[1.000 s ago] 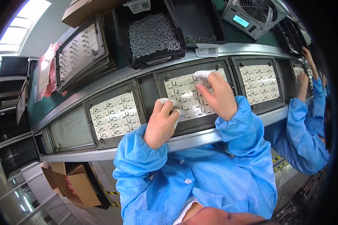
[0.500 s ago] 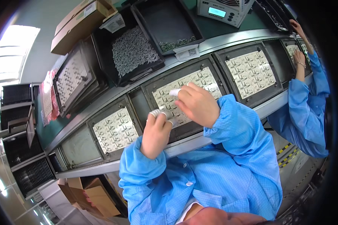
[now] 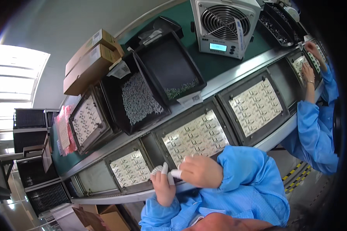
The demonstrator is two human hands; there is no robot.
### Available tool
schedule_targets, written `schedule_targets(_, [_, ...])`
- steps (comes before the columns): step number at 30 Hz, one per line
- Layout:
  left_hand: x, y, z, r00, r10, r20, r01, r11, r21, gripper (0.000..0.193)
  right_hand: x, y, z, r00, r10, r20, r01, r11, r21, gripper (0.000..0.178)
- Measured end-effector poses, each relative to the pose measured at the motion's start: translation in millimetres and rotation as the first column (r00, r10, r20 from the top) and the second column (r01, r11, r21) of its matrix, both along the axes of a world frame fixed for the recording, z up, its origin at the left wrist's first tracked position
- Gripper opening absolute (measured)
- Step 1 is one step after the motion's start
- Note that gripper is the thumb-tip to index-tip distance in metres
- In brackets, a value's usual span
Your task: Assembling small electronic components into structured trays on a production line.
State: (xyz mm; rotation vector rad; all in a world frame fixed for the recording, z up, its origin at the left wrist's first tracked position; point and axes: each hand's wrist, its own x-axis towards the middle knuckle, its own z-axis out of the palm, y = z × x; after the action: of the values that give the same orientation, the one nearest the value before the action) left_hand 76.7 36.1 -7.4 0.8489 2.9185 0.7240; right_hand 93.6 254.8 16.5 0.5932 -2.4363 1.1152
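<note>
My left hand (image 3: 164, 188) and my right hand (image 3: 200, 170) are close together at the near edge of a dark carrier frame. White finger cots cover several fingertips. The left fingers are bunched upward. My right hand is curled, its covered fingertip pointing at the left fingers. Whatever small thing they may pinch is hidden. Just beyond them, in the frame, lies a white circuit board panel (image 3: 194, 136) dotted with small upright parts. Similar panels sit in frames to the left (image 3: 130, 168) and right (image 3: 255, 107).
Along the line's far side stand a black bin (image 3: 115, 104) of small grey parts, another black bin (image 3: 165, 61) with few green parts, cardboard boxes (image 3: 89, 67) and a fan unit (image 3: 223, 30). Stacked framed panels (image 3: 88, 121) lean left. At right, a co-worker's hands (image 3: 307, 72) touch a panel.
Both hands have drawn back from above the middle panel to its near edge and come together. The view has tilted, so the bench things appear lower and the whole fan unit shows.
</note>
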Motion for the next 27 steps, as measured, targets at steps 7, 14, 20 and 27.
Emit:
schedule_targets(7, [-19.9, 8.8, -13.1, 0.993, -0.048, 0.108, 0.038, 0.995, 0.090, 0.043, -2.2, -6.0, -10.4, 0.990, 0.136, -0.020, -0.138, 0.984, -0.113, 0.032])
schedule_targets(14, [-47.5, 7.1, -51.7, 0.951, -0.274, 0.144, 0.260, 0.959, 0.111, 0.041, -23.9, -33.9, -44.6, 0.995, -0.036, -0.092, 0.003, 0.939, -0.343, 0.034])
schedule_targets(20, [-62.6, -1.0, -53.1, 0.923, -0.341, 0.181, 0.320, 0.938, 0.136, 0.039, -45.0, -63.6, -52.9, 0.990, -0.120, -0.077, 0.094, 0.955, -0.281, 0.047])
schedule_targets(27, [-39.2, 1.4, -36.9, 0.921, -0.372, 0.113, 0.361, 0.927, 0.105, 0.037, -83.5, -45.1, -76.3, 0.934, -0.330, -0.135, 0.312, 0.940, -0.141, 0.036])
